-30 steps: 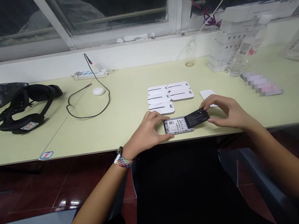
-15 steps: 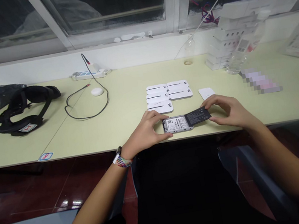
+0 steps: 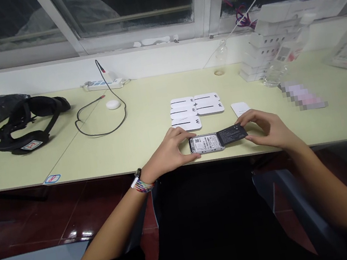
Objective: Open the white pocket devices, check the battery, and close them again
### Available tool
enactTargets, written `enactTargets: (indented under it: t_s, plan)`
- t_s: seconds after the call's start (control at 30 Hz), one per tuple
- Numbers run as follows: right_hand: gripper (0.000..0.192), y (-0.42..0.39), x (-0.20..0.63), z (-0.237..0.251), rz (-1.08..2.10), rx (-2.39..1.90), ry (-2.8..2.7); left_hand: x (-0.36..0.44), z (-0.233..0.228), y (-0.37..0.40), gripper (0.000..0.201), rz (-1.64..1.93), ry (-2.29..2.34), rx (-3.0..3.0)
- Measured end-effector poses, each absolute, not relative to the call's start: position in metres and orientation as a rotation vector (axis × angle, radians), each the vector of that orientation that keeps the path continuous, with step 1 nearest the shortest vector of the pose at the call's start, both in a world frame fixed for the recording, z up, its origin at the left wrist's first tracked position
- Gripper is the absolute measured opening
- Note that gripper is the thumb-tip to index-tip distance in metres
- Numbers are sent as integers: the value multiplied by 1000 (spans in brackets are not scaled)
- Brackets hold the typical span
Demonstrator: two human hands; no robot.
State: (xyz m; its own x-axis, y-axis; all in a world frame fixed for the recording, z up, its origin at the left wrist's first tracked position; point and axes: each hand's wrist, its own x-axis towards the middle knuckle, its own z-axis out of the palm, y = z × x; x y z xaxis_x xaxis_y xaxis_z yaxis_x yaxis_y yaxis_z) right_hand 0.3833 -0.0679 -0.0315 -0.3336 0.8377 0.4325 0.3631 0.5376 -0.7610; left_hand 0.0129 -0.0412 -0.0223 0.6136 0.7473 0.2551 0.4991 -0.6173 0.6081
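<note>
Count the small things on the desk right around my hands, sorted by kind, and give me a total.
White covers: 6
Open device: 1, under left hand
Black battery: 1, in right hand
Total: 8

On the table (image 3: 146,125), covers (image 3: 195,111) lie at twelve o'clock of the device (image 3: 205,143) — headset (image 3: 31,123) far at ten.

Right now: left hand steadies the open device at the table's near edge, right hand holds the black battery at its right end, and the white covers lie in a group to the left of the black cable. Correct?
Not quite. In the head view the white covers lie to the right of the black cable, just beyond the hands. The rest holds: the left hand steadies the open device at the table's near edge, and the right hand holds the black battery at its right end.
</note>
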Motion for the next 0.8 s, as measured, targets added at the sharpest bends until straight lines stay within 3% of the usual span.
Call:
enactTargets:
  t_s: [0.3,0.53,0.8]
  plan:
    - [27,-68,383,-32,694,-957,-1914,12,-22,-41,56,682,979,2365]
    - [33,-69,384,-33,687,-1017,-1920,13,-18,-43,68,676,994,2344]
    - [30,-69,384,-34,691,-998,-1935,13,-20,-42,65,680,986,2351]
